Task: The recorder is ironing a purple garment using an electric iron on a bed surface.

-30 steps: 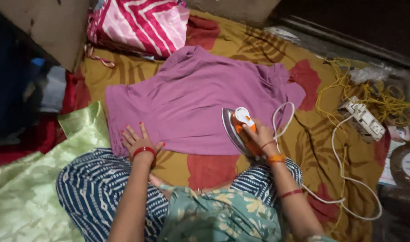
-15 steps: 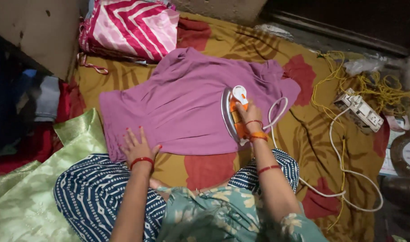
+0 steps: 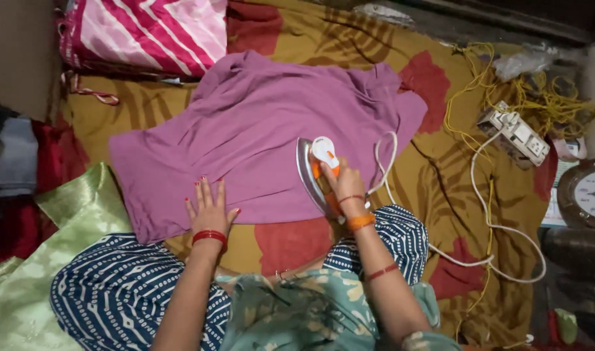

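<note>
Your right hand [image 3: 345, 185] is wrapped round the orange handle of the iron [image 3: 318, 170], fingers closed tight on it. Iron sits on the purple shirt [image 3: 258, 130], near its lower right edge, nose pointing away from you. Your left hand [image 3: 209, 209] lies flat on the shirt's near hem, fingers spread, palm down, holding nothing. Red bangles on the left wrist, orange + red ones on the right.

Shirt is spread out on a yellow-brown sheet w/ red flowers [image 3: 434, 182], approx. centre of view. White cord [image 3: 479, 221] loops from the iron across the sheet to a power strip [image 3: 513, 133] at right, beside tangled yellow wire [image 3: 544, 97]. Pink striped cloth [image 3: 148, 32] lies past the shirt, top left. Green shiny fabric [image 3: 31, 286] at your left knee. Clock [image 3: 590, 194] at far right edge, partly cut off.
</note>
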